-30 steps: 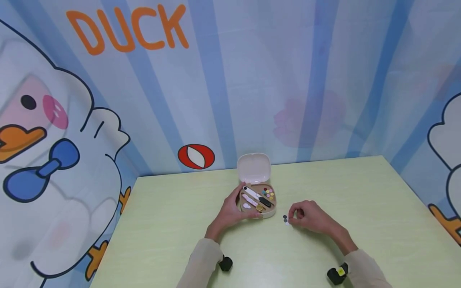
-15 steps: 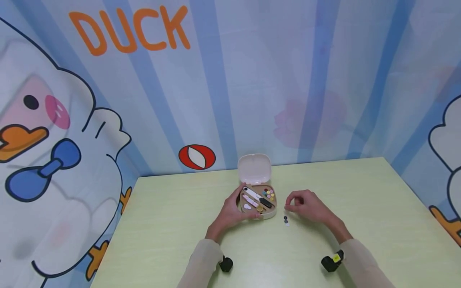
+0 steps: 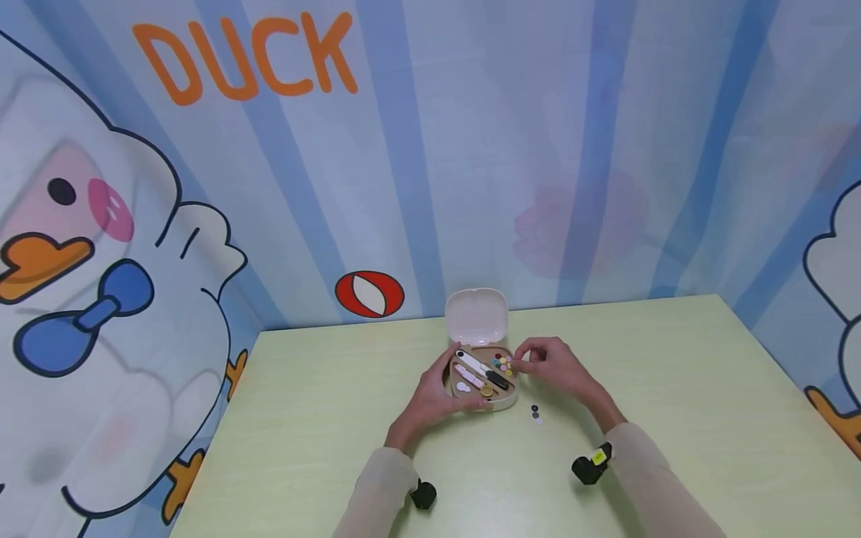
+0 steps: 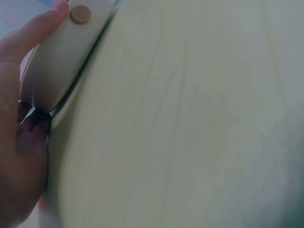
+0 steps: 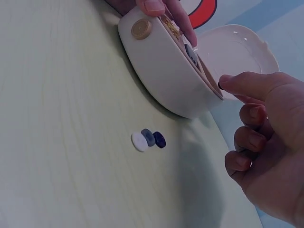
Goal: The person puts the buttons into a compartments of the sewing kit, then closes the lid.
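Observation:
A cream sewing box [image 5: 166, 71] stands on the table with its lid [image 3: 477, 317] raised. My left hand [image 3: 428, 392] grips the box by its left side, thumb along the front. My right hand [image 3: 558, 366] is at the right rim, beside the compartment of coloured buttons [image 3: 502, 363]. Thumb and forefinger pinch a small dark button [image 5: 220, 85], mostly hidden by the fingertips. Also in the box lie a white-and-black slim tool [image 3: 482, 369], a pink slim tool [image 3: 468, 375] and white round pieces [image 3: 463, 387].
On the table [image 3: 323, 418], right of the box, lie a white button [image 5: 139, 142], a grey button [image 5: 148, 137] and a dark blue button [image 5: 159, 139], close together. A printed duck curtain [image 3: 457, 149] hangs behind the table's far edge.
My right hand has moved from beside the loose buttons up and left to the box's right rim, pinching the small button. My left hand keeps its grip on the box.

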{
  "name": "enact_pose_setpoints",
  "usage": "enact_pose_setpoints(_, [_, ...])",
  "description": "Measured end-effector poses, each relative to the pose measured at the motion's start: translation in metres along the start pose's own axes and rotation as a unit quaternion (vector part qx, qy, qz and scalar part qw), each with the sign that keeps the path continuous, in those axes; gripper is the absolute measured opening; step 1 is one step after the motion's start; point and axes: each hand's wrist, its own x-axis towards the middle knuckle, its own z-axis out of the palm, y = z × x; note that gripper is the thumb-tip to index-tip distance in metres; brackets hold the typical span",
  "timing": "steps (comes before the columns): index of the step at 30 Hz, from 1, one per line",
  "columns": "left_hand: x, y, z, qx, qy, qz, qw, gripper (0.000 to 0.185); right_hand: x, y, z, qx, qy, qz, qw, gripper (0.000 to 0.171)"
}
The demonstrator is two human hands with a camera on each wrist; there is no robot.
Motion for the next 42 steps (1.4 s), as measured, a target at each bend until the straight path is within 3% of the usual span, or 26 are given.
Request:
enact_pose_setpoints(6, [0.001, -0.001, 0.000, -0.001, 0.002, -0.003, 1.0000, 0.116, 0.012, -0.001, 0.006, 0.012, 0.023, 0.032, 0.999, 0.011])
enact_pose_setpoints(16, [0.002, -0.004, 0.002, -0.009, 0.003, 0.007, 0.9999, 0.115, 0.023, 0.000, 0.015, 0.012, 0.045, 0.048, 0.998, 0.011])
enact_pose_setpoints(32, [0.002, -0.004, 0.001, 0.003, 0.003, -0.002, 1.0000, 0.116, 0.022, -0.006, 0.018, -0.051, 0.053, 0.007, 0.997, 0.010])
enact_pose_setpoints(42, [0.002, -0.005, 0.000, 0.003, 0.000, 0.009, 1.0000, 0.116, 0.016, -0.009, 0.011, -0.070, 0.041, 0.001, 0.997, 0.019])
